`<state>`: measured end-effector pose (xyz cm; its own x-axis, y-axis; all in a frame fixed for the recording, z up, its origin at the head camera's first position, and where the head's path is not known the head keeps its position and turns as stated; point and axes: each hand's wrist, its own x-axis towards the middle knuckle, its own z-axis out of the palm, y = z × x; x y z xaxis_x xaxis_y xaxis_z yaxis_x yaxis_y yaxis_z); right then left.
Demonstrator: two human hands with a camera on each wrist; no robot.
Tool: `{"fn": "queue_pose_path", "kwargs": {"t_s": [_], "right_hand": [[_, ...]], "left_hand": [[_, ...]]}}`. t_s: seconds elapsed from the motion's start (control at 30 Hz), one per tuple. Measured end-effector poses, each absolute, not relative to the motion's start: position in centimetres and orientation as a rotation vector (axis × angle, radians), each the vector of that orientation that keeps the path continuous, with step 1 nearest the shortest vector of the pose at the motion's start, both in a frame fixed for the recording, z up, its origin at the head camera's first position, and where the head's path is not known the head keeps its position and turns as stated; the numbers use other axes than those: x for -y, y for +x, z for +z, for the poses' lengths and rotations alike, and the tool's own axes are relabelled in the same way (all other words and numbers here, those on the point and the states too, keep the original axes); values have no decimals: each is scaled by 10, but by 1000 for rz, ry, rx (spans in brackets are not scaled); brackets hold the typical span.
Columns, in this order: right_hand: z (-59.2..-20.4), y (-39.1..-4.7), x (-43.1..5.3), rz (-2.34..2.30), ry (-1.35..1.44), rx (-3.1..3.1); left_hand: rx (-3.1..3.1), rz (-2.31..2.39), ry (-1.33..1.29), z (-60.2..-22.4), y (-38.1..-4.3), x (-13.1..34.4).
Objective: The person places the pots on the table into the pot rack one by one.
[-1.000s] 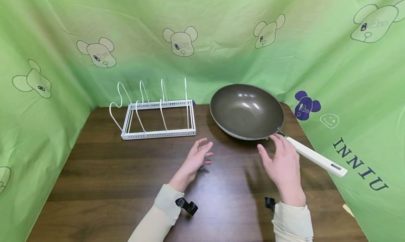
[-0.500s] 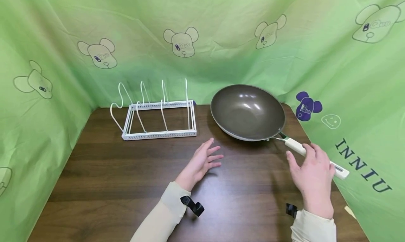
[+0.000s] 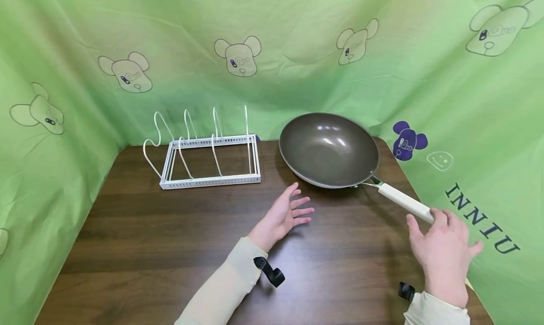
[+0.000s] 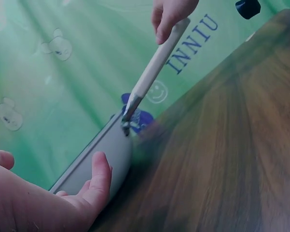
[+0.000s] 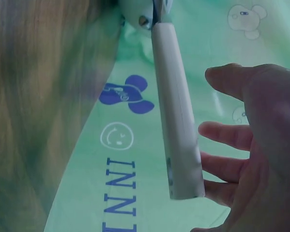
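A dark-coated wok with a pale underside sits at the back right of the table. Its long white handle slants toward the front right, raised above the tabletop and over the table's edge. My right hand is at the handle's far end, covering it in the head view. From the right wrist, spread fingers show beside the handle, with the lower fingertips right at its side and the thumb apart from it. Before the wok's near rim, my left hand is held with fingers spread and touches nothing.
A white wire pan rack with upright loops stands at the back left. Green printed cloth hangs close behind the table and along both sides. Dark wood tabletop spreads in front of the rack.
My right hand has moved from beside the wok's rim along the handle to its far end. My left hand has shifted right, its fingers spreading. The wok has stayed in place.
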<state>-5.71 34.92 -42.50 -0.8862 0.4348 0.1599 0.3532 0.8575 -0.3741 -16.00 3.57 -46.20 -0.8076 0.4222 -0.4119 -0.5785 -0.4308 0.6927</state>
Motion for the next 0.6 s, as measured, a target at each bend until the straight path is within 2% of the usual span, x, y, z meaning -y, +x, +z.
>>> {"fn": "queue_pose_path", "kwargs": {"t_s": [0.6], "right_hand": [[-426,-49,-331,412,-694,2790]], "left_hand": [[-1181,2142,-264,-455,-165,-90]]}}
